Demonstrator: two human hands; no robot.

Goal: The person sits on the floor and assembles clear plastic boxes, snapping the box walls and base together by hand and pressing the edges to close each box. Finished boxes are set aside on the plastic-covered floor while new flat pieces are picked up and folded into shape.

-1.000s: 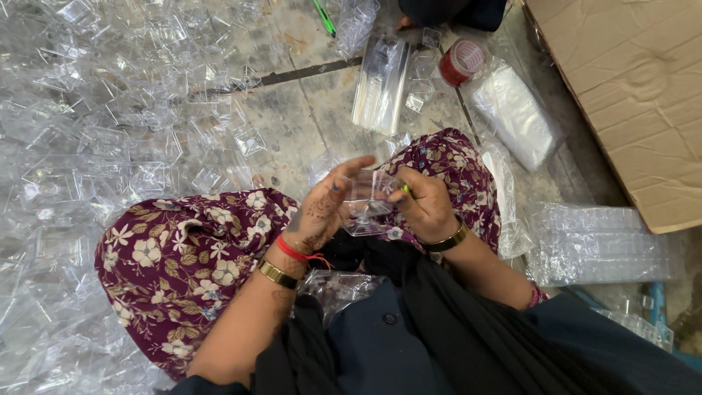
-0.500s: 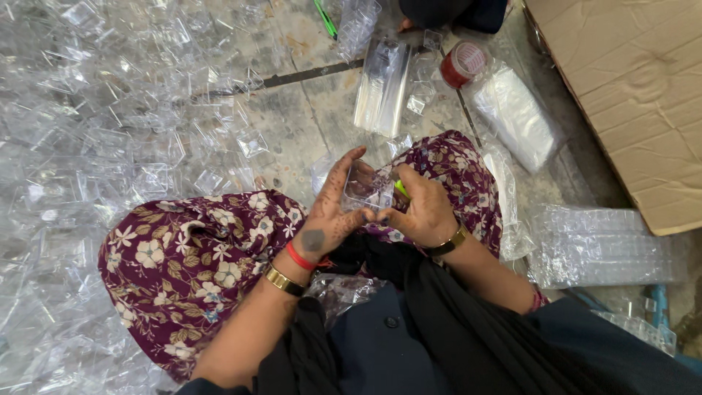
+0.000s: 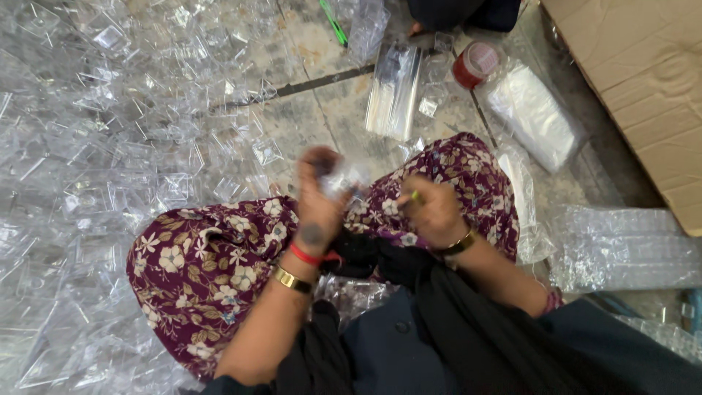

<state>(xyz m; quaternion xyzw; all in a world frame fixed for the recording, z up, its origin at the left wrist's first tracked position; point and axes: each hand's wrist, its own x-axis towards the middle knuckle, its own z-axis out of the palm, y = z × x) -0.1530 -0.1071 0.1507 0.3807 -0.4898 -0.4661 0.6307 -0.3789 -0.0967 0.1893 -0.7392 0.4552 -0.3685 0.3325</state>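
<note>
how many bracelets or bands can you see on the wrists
3. A red band and a gold bangle sit on the left wrist; one gold bangle sits on the right wrist. The dark sleeve may hide more.

Loose clear plastic containers (image 3: pixel 110 146) crowd the floor (image 3: pixel 344 110) left of the hands, leaving no bare path there. Ahead of the knees a strip of floor lies open up to a flat stack of clear lids (image 3: pixel 393 91). To the right, plastic bags (image 3: pixel 534 113) and a cardboard box (image 3: pixel 643 80) close off the way.
</note>
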